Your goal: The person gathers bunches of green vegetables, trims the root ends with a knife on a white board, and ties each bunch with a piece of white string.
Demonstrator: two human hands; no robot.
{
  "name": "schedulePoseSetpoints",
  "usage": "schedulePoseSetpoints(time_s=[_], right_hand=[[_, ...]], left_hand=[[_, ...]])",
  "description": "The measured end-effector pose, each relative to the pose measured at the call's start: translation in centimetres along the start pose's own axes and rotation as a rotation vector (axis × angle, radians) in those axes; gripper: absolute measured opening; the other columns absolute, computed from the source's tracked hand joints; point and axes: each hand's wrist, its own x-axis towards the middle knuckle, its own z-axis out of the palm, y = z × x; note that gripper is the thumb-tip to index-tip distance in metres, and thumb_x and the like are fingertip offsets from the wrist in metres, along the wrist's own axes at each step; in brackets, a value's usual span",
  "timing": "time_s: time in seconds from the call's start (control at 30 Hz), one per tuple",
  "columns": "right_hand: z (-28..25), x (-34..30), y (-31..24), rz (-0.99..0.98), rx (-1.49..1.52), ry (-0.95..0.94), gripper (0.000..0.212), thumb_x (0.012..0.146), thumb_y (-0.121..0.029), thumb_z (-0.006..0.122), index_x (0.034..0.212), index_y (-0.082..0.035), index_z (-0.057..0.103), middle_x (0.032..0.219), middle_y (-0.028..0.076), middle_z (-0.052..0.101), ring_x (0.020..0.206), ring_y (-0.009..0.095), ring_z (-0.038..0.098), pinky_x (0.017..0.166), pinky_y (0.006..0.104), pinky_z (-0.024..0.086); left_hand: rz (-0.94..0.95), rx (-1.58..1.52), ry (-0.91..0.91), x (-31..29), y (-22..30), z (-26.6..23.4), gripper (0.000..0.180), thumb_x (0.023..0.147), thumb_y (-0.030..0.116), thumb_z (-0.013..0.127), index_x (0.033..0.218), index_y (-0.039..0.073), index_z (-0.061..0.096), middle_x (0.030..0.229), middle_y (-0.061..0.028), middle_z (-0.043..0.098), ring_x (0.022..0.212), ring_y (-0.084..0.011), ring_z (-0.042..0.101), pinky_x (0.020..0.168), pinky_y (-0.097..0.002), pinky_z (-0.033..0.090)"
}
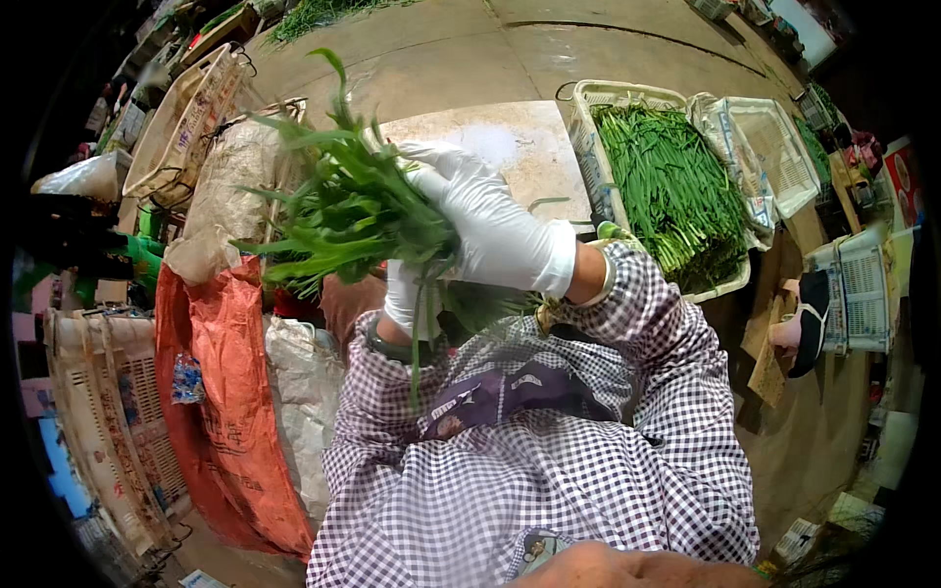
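A bunch of long leafy greens is held up in front of my chest, its leaves spreading to the left. My right hand, in a white glove, is closed around the right side of the bunch. Under and behind the leaves is my left hand, also white-gloved; it grips the bunch from below, with most of its fingers hidden by the greens. A few long leaves hang down past the left wrist. Beyond my hands lies a pale board with a white patch and a loose leaf on it.
On the right stands a pale plastic crate full of long thin green stalks, with another white crate beside it. To the left are an orange woven sack, a whitish sack and dirty crates. More greens lie on the far floor.
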Motion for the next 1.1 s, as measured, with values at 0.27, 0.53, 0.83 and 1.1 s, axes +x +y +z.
schedulePoseSetpoints(time_s=[0.27,0.53,0.83,1.1], right_hand=[[1.1,-6.7,8.6,0.357,0.506,-0.423,0.039,0.083,-0.022,0.073,0.117,-0.008,0.062,0.113,0.011,0.066,0.101,0.024,0.063,0.086,0.0344,0.051],[16.8,-15.0,2.4,-0.109,0.110,-0.400,0.058,0.073,-0.016,0.069,0.129,-0.010,0.054,0.143,0.028,0.039,0.093,0.032,0.064,0.079,0.0393,0.053],[14.4,-14.6,3.8,-0.145,0.419,-0.180,0.018,0.081,-0.021,0.069,0.096,-0.011,0.068,0.115,0.014,0.065,0.084,0.031,0.067,0.071,0.0368,0.055],[15.4,-13.4,3.2,0.065,0.038,-0.188,0.038,0.075,-0.022,0.070,0.110,-0.010,0.060,0.090,0.007,0.060,0.092,0.027,0.058,0.080,0.0403,0.045]], left_hand=[[0.418,0.070,0.102,-2.9,11.4,-5.1,0.032,0.084,0.016,0.066,0.111,0.008,0.051,0.086,0.0010,0.050,0.094,-0.0169,0.052,0.112,-0.0426,0.033],[0.336,0.020,0.490,-10.2,13.2,-16.6,0.016,0.093,0.020,0.061,0.108,0.012,0.061,0.102,-0.0027,0.064,0.109,-0.0215,0.058,0.099,-0.0444,0.048],[0.071,0.123,0.693,-12.9,14.4,-16.9,0.022,0.090,0.023,0.067,0.105,0.007,0.066,0.106,-0.0099,0.070,0.095,-0.0247,0.067,0.087,-0.0395,0.055],[0.208,0.043,0.605,-13.3,13.2,-17.2,0.026,0.093,0.026,0.061,0.113,0.010,0.064,0.110,-0.0093,0.068,0.096,-0.0255,0.065,0.089,-0.0412,0.054]])
